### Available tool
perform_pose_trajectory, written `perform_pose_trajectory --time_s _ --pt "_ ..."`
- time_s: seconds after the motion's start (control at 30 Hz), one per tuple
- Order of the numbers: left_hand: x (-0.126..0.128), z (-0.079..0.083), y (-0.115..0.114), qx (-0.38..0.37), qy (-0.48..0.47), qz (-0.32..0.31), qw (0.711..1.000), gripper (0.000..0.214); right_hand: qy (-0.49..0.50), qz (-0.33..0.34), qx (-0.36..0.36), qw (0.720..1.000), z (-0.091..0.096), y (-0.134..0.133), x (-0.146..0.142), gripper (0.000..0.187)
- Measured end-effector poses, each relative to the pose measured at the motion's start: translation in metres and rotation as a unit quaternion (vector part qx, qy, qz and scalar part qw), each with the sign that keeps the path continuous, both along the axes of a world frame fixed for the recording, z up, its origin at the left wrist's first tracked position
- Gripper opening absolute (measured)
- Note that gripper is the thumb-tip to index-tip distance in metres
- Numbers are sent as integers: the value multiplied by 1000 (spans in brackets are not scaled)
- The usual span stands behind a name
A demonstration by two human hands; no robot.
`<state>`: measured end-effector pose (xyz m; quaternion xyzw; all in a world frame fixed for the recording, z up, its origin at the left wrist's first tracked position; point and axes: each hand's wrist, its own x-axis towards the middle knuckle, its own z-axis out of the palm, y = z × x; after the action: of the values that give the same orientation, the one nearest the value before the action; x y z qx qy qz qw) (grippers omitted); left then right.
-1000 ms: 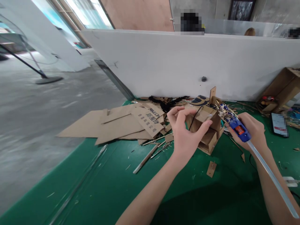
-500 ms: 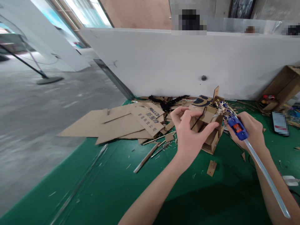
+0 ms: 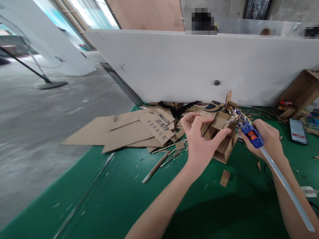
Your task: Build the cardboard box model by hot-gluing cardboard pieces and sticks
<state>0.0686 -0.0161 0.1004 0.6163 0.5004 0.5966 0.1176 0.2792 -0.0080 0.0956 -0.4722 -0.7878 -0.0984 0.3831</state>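
A small cardboard model (image 3: 222, 139) stands on the green table (image 3: 124, 199), a narrow cardboard tab sticking up from its top. My left hand (image 3: 200, 141) is wrapped round its left side, thumb pressed on the front. My right hand (image 3: 265, 141) grips a blue glue gun (image 3: 250, 134) with a long clear glue stick (image 3: 286, 191) trailing back over my forearm. Its nozzle touches the model's upper right corner, where strings of dried glue hang.
Flat cardboard sheets (image 3: 124, 131) lie at the table's left edge, with scraps and thin strips (image 3: 156, 166) in front. A white partition (image 3: 199, 66) runs behind. An open cardboard box (image 3: 296, 94) and a phone (image 3: 297, 131) sit at the right. A small cardboard offcut (image 3: 224, 178) lies near me.
The model and both hands have shifted slightly up and away from me. The glue gun's nozzle has stayed at the model's top right corner.
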Motion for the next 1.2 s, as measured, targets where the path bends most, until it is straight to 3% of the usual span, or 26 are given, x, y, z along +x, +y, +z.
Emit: perform_pose_trajectory --time_s 1.2 --pt "1 -3 -7 10 23 -5 1000 37 -16 -1 -45 999 34 -20 3 38"
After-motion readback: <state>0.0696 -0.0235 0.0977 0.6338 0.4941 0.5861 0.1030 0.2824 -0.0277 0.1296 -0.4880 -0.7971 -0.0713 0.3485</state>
